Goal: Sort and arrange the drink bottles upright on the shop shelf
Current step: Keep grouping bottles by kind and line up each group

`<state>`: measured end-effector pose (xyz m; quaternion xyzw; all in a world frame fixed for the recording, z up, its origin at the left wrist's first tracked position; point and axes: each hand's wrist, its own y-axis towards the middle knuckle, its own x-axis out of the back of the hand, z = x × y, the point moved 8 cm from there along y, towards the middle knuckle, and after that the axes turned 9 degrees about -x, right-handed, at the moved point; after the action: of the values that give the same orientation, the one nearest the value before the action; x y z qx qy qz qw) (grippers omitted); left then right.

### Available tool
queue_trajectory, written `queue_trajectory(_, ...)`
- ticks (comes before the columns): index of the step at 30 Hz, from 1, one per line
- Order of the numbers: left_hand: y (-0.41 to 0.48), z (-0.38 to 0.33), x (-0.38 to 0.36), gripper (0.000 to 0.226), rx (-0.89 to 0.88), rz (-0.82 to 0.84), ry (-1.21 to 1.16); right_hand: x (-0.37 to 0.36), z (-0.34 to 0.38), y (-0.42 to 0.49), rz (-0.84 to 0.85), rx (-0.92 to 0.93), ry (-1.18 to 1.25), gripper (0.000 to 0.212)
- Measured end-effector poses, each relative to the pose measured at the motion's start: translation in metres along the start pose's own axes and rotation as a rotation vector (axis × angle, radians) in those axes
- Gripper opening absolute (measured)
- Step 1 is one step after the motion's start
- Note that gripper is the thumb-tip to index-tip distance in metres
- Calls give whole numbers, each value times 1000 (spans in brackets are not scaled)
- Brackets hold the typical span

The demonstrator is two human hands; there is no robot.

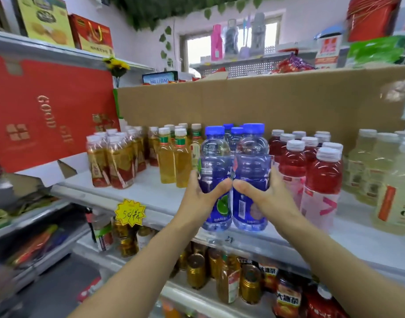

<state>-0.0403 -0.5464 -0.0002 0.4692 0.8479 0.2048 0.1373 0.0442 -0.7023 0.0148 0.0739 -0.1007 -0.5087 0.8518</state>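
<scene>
The left hand (pixel 202 193) grips the left blue bottle (pixel 214 177); the right hand (pixel 263 196) grips the right blue bottle (pixel 252 175). Both bottles stand upright, touching, at the front edge of the shelf (pixel 151 196), between yellow bottles (pixel 174 161) and red bottles (pixel 311 171).

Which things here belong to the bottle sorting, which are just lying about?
Job: left hand gripping left blue bottle; right hand gripping right blue bottle; red bottles; yellow bottles; shelf.
Idle: red box; price tag; cans; cardboard.
</scene>
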Motion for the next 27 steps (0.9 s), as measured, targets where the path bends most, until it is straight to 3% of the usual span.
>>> queue_trajectory(8, 69, 73, 8, 70, 21, -20, 7, -18, -48, 78, -51, -21, -77, 58)
queue_trajectory(15, 96, 84, 6, 76, 25, -14, 61, -18, -60, 115, -82, -49, -127, 69)
queue_trajectory(23, 52, 46, 0, 67, -119, 55, 358, -4, -43, 65, -52, 2, -273, 72)
queue_trajectory(27, 10, 22, -12, 64, -180, 76, 511, 9, -20, 14, -90, 141, -424, 58)
